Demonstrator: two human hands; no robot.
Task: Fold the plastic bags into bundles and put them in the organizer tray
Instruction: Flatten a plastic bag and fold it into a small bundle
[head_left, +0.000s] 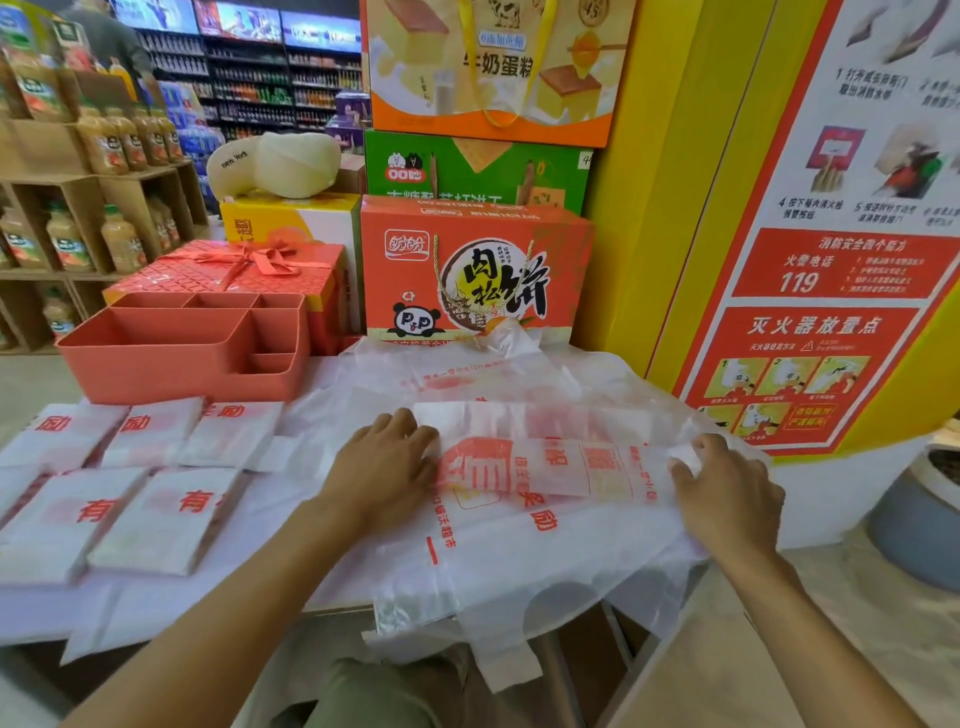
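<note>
A translucent white plastic bag with red print lies across the table in front of me, its upper part folded down into a strip. My left hand rests on the strip's left end, fingers bent over its edge. My right hand holds the strip's right end, fingers curled onto the plastic. More loose bags lie spread behind it. Several folded bag bundles sit in two rows at the left. The coral organizer tray with several compartments stands behind them, nothing visible in it.
Stacked gift boxes rise behind the bags, and a red ribboned box sits behind the tray. A yellow pillar with a red poster stands at right. The bag's handles hang over the table's front edge. Drink shelves stand at left.
</note>
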